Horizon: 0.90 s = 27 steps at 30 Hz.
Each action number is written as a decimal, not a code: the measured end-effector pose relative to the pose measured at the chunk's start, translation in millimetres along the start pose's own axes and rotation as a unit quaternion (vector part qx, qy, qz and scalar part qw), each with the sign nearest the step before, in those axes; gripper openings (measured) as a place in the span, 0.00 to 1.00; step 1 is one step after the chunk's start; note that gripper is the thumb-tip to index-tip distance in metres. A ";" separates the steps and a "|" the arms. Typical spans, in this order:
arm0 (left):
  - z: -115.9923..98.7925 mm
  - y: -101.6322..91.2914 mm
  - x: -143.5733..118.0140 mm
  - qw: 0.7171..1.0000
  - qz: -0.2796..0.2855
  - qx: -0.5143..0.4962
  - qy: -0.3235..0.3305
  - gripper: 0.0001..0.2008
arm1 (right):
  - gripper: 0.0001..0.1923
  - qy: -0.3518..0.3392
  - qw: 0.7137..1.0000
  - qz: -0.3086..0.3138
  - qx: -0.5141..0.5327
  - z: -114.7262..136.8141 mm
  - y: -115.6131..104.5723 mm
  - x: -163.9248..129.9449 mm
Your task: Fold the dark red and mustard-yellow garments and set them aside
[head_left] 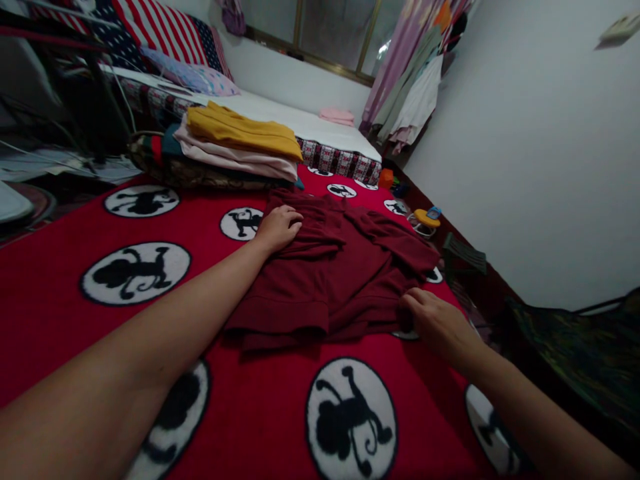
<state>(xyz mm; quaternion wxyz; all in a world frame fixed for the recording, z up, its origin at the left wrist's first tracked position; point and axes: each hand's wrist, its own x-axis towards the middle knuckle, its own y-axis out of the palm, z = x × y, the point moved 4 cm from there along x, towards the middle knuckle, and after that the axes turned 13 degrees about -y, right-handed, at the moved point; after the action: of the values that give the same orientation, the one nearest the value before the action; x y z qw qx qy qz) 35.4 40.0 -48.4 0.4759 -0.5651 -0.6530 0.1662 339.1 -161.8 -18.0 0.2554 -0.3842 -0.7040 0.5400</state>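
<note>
Both our hands work a dark red garment (340, 267) lying on the red blanket (75, 320): right hand (435, 320) pinches its near hem, left hand (277, 227) presses flat farther off. We judge folding half done; next needs an even lift.

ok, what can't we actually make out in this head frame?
- Right hand: fingertips curl at the dark red garment hem; whether they grip it is hidden.
- Left hand: lies flat on the garment; the fabric below is covered.
- Garment: bunched folds hide its type.
- Folded clothes stack: lower layers covered by the yellow top piece.
- Small yellow item by the wall: too small to identify.
</note>
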 end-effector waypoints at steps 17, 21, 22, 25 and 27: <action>1.3 1.4 1.3 1.000 0.007 0.002 -0.004 0.16 | 0.14 -0.005 0.989 0.067 0.132 -38.3 -0.2 -42.7; 0.9 1.4 0.6 1.000 0.006 0.004 -0.005 0.16 | 0.13 -0.004 0.993 0.070 0.098 -15.8 -18.1 -24.5; 0.8 1.5 0.6 1.000 0.006 0.003 -0.005 0.16 | 0.12 -0.006 0.994 0.039 0.097 -4.7 -27.3 -15.7; 0.7 1.1 0.7 1.000 0.007 0.000 -0.006 0.15 | 0.13 -0.067 0.982 -0.088 0.150 43.5 -53.4 15.4; 0.7 0.2 0.8 1.000 0.008 0.000 -0.010 0.15 | 0.21 -0.140 0.967 -0.120 0.177 79.4 -61.1 36.7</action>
<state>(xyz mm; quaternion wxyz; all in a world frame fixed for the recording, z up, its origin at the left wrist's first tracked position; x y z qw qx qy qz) 35.0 41.0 -48.6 0.4682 -0.5687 -0.6533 0.1750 240.3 -184.1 15.6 0.2808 -0.1660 -0.6670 0.6699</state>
